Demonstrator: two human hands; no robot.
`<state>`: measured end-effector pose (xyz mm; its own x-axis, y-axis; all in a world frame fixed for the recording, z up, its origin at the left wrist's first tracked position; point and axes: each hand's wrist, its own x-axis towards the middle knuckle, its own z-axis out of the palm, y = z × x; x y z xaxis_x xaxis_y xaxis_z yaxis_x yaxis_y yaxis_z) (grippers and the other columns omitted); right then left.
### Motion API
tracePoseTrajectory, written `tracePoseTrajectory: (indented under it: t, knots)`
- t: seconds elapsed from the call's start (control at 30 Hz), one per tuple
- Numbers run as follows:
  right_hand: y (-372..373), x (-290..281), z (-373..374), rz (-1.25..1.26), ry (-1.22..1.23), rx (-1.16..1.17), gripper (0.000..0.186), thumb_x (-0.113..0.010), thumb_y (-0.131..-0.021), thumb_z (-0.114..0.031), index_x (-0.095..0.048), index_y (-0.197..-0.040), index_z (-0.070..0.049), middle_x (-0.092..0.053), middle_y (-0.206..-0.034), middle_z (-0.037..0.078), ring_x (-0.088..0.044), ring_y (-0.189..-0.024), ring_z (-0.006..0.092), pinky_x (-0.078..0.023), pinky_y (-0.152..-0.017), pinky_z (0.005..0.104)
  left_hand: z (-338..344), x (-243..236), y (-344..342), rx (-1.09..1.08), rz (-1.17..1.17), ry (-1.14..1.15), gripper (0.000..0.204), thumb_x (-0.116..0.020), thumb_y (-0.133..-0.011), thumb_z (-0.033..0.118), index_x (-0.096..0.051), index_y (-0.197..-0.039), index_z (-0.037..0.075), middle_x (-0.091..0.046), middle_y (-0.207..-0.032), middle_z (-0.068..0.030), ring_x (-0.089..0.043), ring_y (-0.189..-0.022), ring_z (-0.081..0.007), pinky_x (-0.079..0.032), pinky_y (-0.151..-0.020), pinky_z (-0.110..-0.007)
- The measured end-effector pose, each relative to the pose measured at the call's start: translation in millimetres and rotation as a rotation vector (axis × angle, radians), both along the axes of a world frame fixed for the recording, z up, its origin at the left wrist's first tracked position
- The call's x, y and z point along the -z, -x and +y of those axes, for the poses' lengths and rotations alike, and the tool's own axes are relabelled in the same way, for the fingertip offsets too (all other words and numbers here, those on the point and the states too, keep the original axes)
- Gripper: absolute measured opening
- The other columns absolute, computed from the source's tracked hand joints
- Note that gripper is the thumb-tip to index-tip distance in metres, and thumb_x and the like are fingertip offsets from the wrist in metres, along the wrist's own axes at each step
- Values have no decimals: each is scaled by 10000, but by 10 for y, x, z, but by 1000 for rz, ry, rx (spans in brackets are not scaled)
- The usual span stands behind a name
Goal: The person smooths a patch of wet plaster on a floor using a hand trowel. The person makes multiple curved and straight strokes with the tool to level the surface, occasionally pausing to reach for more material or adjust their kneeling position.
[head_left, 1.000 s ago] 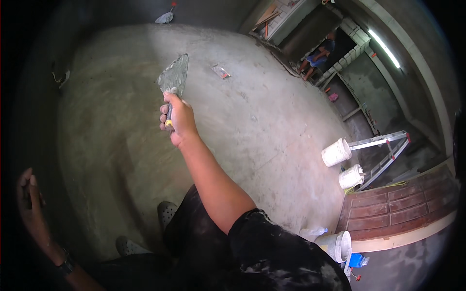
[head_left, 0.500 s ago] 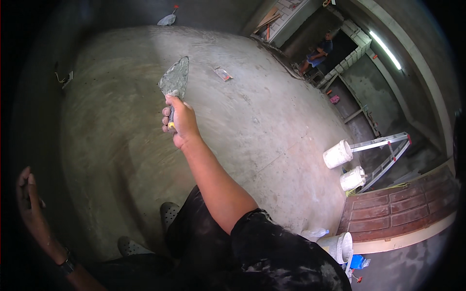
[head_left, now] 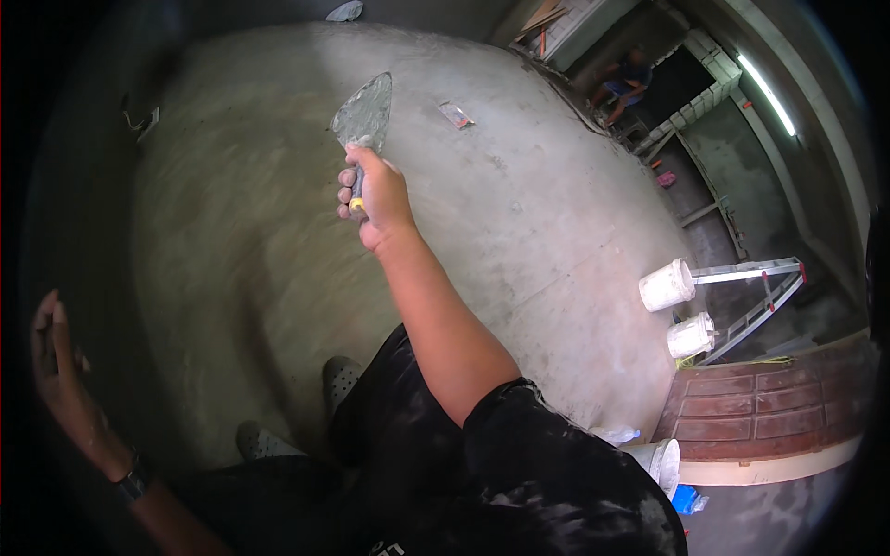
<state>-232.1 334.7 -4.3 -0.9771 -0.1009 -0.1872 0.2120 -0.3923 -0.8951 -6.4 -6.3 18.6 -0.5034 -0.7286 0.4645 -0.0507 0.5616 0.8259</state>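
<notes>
My right hand (head_left: 380, 193) is closed around the dark and yellow handle of a pointed trowel (head_left: 364, 113). The trowel's blade is smeared with grey mortar and points away from me, held out over the grey concrete floor (head_left: 213, 232). At the dim left edge, my left hand (head_left: 63, 357) is raised with its fingers stretched out and holds nothing. Farther off, beyond the trowel blade, a small flat rectangular tool with an orange part (head_left: 456, 115) lies on the floor. A grey, mortar-coloured object (head_left: 346, 11) shows at the top edge.
Two white buckets (head_left: 666, 285) stand beside an aluminium ladder (head_left: 746, 271) on the right. Below them are a brown panelled door (head_left: 751, 412), a clear bottle (head_left: 619, 435) and another bucket (head_left: 663, 463). A person (head_left: 629, 82) sits near the far doorway.
The whole view has shifted, so the floor, the buckets and the person appear farther right and most things higher. My right hand keeps its grip on the trowel; my left hand stays open.
</notes>
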Motion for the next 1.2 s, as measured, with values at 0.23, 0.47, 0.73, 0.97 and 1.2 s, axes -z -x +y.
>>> tracePoseTrajectory:
  t: [0.23, 0.47, 0.73, 0.97, 1.2]
  knots:
    - [79, 85, -80, -21, -11, -30, 189, -649, -856, -308, -531, -850, -159, -507, -636, -33, -478, -503, 98, -364, -441, 272, 27, 23, -33, 7, -9, 11, 370, -596, -953, 315, -656, -1227, 74, -640, -1185, -12, -576, -1080, -120, -428, -853, -265]
    - [246, 225, 215, 55, -5, -227, 180, -577, -933, -282, -511, -780, -214, -425, -600, -82, -395, -465, 49, -302, -405, 226, 215, -83, 114, 38, 140, -8, 384, -537, -976, 228, -610, -1259, -21, -663, -1056, -61, -584, -831, -97, -440, -668, -222]
    - [88, 142, -34, 60, -25, -239, 165, -576, -960, -249, -529, -938, -92, -444, -666, -47, -421, -550, 69, -346, -507, 236, 76, -94, 15, 178, 547, -288, 102, -658, -923, 163, -625, -948, 70, -443, -593, 81, -394, -453, -10, -343, -422, -166]
    - [104, 87, 9, 109, -97, -243, 163, -550, -979, -229, -524, -956, -71, -447, -688, -46, -420, -567, 60, -345, -503, 228, 160, -158, 102, 183, 540, -351, 106, -653, -919, 159, -620, -968, 71, -449, -588, 78, -403, -462, -21, -340, -428, -175]
    - [138, 91, 31, 157, -127, -248, 151, -540, -985, -213, -533, -973, -63, -456, -695, -48, -420, -570, 59, -349, -512, 227, 108, -116, 142, 218, 604, -428, 94, -660, -915, 161, -633, -953, 79, -446, -585, 82, -401, -461, -23, -335, -418, -180]
